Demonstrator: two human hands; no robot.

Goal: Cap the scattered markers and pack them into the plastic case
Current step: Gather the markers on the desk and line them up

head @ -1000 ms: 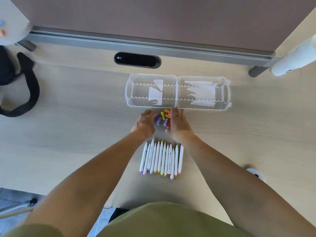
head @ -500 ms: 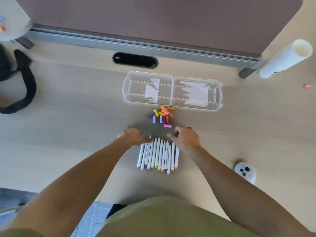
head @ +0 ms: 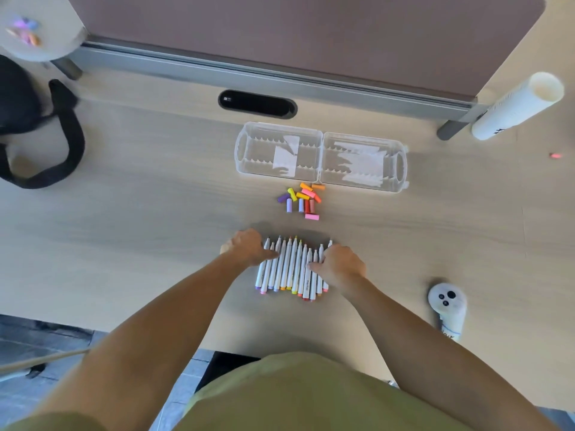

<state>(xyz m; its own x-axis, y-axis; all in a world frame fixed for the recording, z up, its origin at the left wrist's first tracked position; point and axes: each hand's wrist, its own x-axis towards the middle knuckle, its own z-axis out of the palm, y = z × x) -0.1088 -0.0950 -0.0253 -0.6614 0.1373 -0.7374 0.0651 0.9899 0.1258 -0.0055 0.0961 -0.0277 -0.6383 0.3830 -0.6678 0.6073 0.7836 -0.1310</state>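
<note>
Several uncapped white markers point(head: 291, 269) lie side by side in a row on the desk, tips pointing away from me. My left hand point(head: 245, 250) rests at the row's left edge with fingers loosely curled and its thumb touching the outer markers. My right hand point(head: 340, 265) lies over the row's right edge, thumb on the barrels, hiding the markers beneath it. Beyond the row sits a small pile of coloured caps point(head: 301, 200). The clear plastic case point(head: 320, 178) lies open and flat behind the caps, with nothing in either half.
A white controller point(head: 448, 303) lies at the right near the desk's front edge. A white tube point(head: 516, 107) leans at the far right, and a black strap point(head: 62, 144) lies at the left. A dark cable slot point(head: 258, 104) is behind the case.
Both hands left the cap pile and drew back toward me. They now sit on the two sides of the marker row. The caps stay in a loose pile.
</note>
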